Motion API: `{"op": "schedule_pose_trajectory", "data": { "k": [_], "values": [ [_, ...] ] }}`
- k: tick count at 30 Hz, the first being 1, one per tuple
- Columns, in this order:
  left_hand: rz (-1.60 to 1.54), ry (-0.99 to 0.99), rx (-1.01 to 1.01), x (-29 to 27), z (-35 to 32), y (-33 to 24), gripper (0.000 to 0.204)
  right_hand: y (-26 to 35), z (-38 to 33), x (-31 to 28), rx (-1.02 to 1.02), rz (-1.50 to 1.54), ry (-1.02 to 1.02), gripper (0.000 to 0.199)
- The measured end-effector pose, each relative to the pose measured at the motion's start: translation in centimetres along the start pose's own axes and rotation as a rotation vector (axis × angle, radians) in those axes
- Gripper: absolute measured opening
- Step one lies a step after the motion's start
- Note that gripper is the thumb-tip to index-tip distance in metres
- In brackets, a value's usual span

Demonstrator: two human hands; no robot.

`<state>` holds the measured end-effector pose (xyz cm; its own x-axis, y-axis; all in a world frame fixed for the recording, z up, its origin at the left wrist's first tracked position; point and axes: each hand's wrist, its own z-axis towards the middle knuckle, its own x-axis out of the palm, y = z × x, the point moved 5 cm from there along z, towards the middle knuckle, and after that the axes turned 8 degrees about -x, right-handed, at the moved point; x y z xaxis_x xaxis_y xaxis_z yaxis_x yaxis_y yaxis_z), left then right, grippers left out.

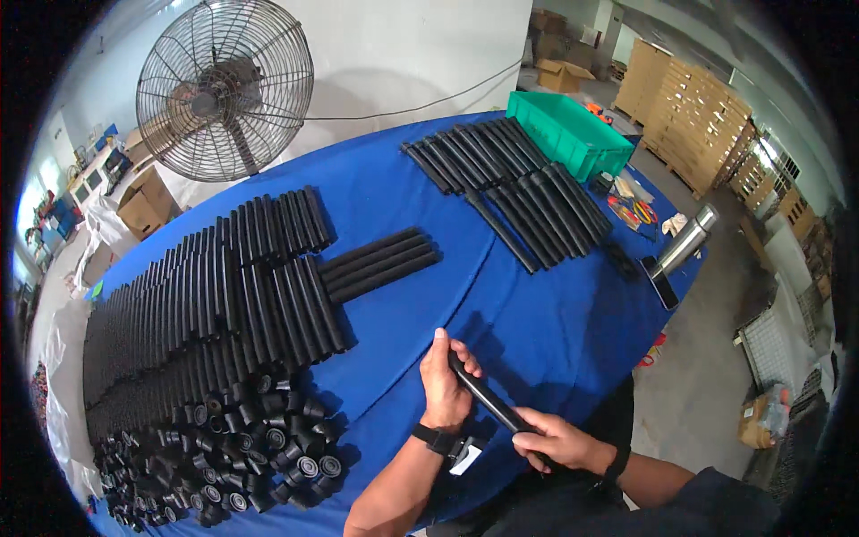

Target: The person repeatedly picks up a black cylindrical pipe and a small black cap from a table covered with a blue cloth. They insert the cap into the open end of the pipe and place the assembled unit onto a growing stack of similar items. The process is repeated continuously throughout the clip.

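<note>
A black tube [490,399] slants across in front of me, above the near edge of the blue-covered table. My left hand [447,378] closes round its upper end, the thumb pointing up. Around its lower end my right hand [557,438] is wrapped, so that end is partly hidden. To the left lie long rows of black tubes [224,277], with several more tubes [380,264] set crosswise beside them. Below those rows, a heap of small round black caps [259,438] covers the table's near left part. Another group of black tubes [514,188] lies at the far right.
A green plastic crate [573,134] stands at the table's far right corner. Near it are pliers and small tools [633,211], a steel flask [687,240] and a phone [659,283]. A large caged fan [224,89] stands behind the blue tablecloth [403,313].
</note>
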<state>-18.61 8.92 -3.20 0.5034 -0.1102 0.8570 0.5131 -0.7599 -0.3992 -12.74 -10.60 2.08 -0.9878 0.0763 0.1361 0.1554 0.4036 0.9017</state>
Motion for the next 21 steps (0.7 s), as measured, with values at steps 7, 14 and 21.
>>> {"op": "schedule_pose_trajectory", "data": {
  "k": [7,14,21],
  "values": [
    [-0.018,-0.059,0.018,-0.4,0.1,-0.4,0.035,0.1,0.8,0.1,-0.029,-0.086,-0.026,0.061],
    [0.013,0.022,0.018,0.3,-0.1,-0.4,0.039,1.0,0.3,-0.4,-0.056,-0.096,-0.095,0.062],
    [0.447,0.047,0.094,0.9,0.3,-1.2,0.027,3.9,-0.4,-5.4,-0.322,-0.258,-0.299,0.048]
  ]
}}
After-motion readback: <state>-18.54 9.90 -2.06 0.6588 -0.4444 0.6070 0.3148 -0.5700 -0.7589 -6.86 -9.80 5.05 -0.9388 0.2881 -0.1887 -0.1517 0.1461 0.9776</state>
